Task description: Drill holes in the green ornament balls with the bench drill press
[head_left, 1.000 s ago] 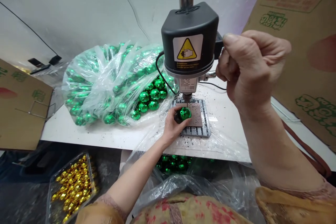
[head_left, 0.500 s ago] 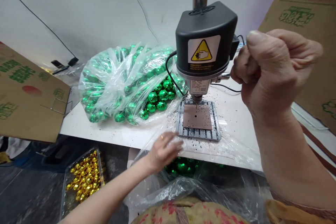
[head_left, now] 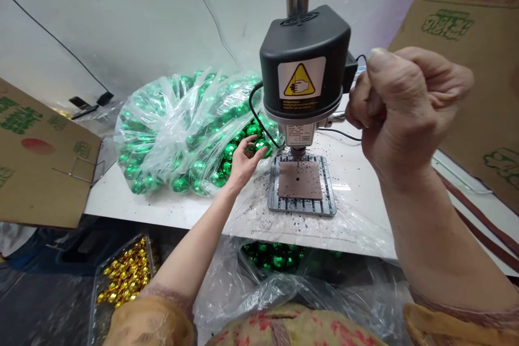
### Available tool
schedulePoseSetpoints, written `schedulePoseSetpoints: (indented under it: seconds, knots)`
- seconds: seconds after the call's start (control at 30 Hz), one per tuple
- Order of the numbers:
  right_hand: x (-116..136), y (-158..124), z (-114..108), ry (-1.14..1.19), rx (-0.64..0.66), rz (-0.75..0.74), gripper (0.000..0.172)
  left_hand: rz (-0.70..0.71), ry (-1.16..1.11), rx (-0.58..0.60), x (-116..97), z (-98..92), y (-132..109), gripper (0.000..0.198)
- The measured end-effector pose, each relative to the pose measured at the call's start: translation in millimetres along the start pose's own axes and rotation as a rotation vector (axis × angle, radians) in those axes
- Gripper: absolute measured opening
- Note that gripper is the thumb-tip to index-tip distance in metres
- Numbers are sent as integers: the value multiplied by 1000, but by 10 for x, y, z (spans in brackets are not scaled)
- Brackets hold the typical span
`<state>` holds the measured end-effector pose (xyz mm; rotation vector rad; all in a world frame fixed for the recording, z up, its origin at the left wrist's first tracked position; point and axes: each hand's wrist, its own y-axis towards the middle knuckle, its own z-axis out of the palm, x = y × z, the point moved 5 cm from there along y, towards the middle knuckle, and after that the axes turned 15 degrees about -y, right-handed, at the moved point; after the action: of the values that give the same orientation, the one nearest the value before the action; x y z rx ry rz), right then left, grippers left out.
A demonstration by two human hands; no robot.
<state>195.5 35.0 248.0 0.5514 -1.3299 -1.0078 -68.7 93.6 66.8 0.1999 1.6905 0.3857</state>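
Nearest, low between the hands, is a red-patterned cloth point(head_left: 267, 330), with clear plastic sheeting point(head_left: 300, 292) just beyond it. The right hand point(head_left: 413, 102), raised, is closed on the end of a metal lever point(head_left: 337, 117), the grip itself hidden by its fingers. Below the left hand, a clear tray point(head_left: 152, 251) of gold balls point(head_left: 127, 273) sits off to its left and dark green balls point(head_left: 279, 259) lie off to its right, under the table point(head_left: 162, 213). The left hand point(head_left: 242, 168), well apart from the right, curves thumb and fingers about a green ball point(head_left: 261, 146) at the mouth of a clear bag point(head_left: 174, 124); whether it is firmly gripped I cannot tell. Between the hands, a brown pad point(head_left: 310, 186) with a dark hole lies on a slotted base plate point(head_left: 330, 206) under a black drill press point(head_left: 306, 65). The bulging bag, full of more such balls, spreads leftward from the left hand. Behind the right hand stands a printed carton point(head_left: 474, 81).
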Motion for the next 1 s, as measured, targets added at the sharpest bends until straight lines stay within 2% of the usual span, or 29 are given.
schedulePoseSetpoints:
  seconds: [0.1,0.2,0.37,0.47,0.6,0.77,1.0]
  knots:
    - [18,1,9,7,-14,-10,48,-181,-287,81,85,239,-217,61]
    - [36,-1,29,9,-5,12,50,-236,-360,135,167,411,-380,64]
    - [45,-2,48,14,23,14,54,-207,-355,210,239,502,-465,66]
    - [27,-7,48,-78,26,24,58,-183,-345,265,253,562,-487,67]
    - [12,-13,50,-227,33,56,60,-144,-305,263,257,633,-521,67]
    - [10,-17,48,-174,41,1,58,-104,-201,314,176,706,-577,65]
    - [-130,-30,49,-348,119,-5,54,-71,-180,346,59,820,-669,59]
